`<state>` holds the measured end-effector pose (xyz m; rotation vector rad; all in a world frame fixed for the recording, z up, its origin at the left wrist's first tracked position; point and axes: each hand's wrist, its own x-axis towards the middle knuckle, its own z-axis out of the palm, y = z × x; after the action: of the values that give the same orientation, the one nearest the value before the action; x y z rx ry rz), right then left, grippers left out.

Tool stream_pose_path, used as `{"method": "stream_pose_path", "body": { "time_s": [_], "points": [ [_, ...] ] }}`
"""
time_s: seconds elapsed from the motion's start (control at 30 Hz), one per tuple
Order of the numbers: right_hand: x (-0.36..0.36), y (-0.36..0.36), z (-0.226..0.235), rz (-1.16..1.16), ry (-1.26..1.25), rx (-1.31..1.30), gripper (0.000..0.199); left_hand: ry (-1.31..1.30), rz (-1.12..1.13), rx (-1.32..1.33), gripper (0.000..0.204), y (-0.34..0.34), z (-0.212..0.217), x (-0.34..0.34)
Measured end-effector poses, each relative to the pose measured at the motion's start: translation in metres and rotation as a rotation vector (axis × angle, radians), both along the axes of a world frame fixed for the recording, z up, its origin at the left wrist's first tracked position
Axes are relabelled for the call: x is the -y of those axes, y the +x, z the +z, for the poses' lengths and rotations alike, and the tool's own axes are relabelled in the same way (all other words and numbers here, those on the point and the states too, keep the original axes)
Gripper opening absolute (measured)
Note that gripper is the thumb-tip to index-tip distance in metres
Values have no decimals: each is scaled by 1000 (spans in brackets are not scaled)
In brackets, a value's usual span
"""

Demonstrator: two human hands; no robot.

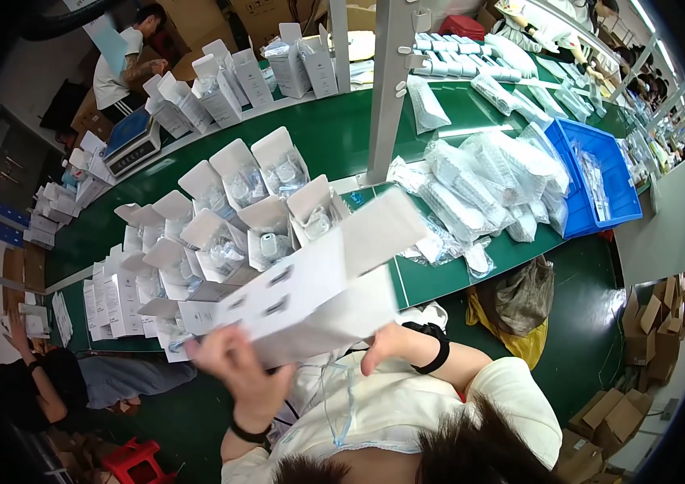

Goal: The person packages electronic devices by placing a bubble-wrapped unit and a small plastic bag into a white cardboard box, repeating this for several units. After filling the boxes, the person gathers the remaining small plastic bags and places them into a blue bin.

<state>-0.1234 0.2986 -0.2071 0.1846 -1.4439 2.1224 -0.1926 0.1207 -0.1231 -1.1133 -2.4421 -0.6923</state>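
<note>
Open white cartons (221, 218) crowded the green table (334, 137) left of the grey post (388, 89), leaving no gap. Right of the post, bagged parts (487, 181) and a blue bin (600, 173) blocked passage; bare table lay behind the post.

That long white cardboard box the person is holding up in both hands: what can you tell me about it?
The long white cardboard box is a slim rectangular carton with small dark printed marks on one face. It looks like thin, matte card. It is held tilted, its far end higher toward the right, above the green table. The left hand grips its lower left end, and the right hand supports it from beneath. Whether its ends are closed cannot be told.
</note>
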Motion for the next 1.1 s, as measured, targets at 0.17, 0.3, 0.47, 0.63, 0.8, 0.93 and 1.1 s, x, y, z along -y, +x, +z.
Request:
{"method": "stream_pose_path", "body": {
  "time_s": [0.17,0.3,0.47,0.63,0.8,0.93,1.1],
  "points": [
    [-82,30,11,365,-97,644,119,270,-528,337,88,9,-21,-93],
    [-157,23,17,271,579,147,74,648,-802,668,81,3,-42,-125],
    [-339,-83,25,-605,965,620,32,336,-668,600,69,-5,-37,-125],
    [-410,-229,-37,-706,1148,1493,41,72,-499,660,63,-8,-44,-115],
    [-453,-276,-143,-487,1257,1460,49,78,-440,684,62,-6,-56,-117],
    [-425,-291,-149,-420,1524,1345,58,65,-364,691,64,-11,-56,-123],
    [-399,-290,-142,-339,1502,1121,70,-56,-377,592,65,-19,-59,-130]
  ]
}}
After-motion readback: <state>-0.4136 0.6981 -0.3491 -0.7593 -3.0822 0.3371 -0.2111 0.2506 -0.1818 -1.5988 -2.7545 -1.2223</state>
